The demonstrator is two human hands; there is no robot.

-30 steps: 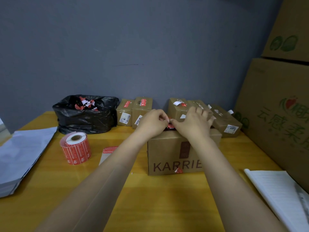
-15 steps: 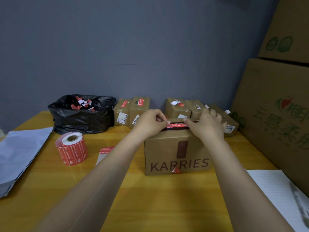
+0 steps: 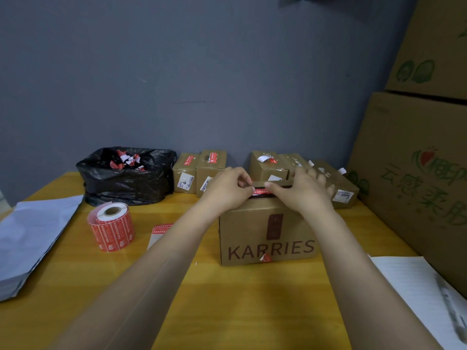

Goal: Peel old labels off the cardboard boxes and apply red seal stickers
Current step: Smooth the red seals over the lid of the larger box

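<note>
A brown cardboard box printed KARRIES stands on the yellow table in front of me. A red seal sticker lies across its top edge. My left hand pinches the sticker's left end. My right hand lies over the box top, thumb on the sticker's right part, fingers spread flat. A small red scrap clings to the box's front bottom. A roll of red stickers stands to the left.
A black bag of peeled label scraps sits back left. Several small boxes line the wall. A backing strip lies by my left arm. Grey mailers lie left, paper right, big cartons far right.
The hands first worked close together at the box top. The right hand then slid right along the sticker and now rests over it; the left still pinches the left end.
</note>
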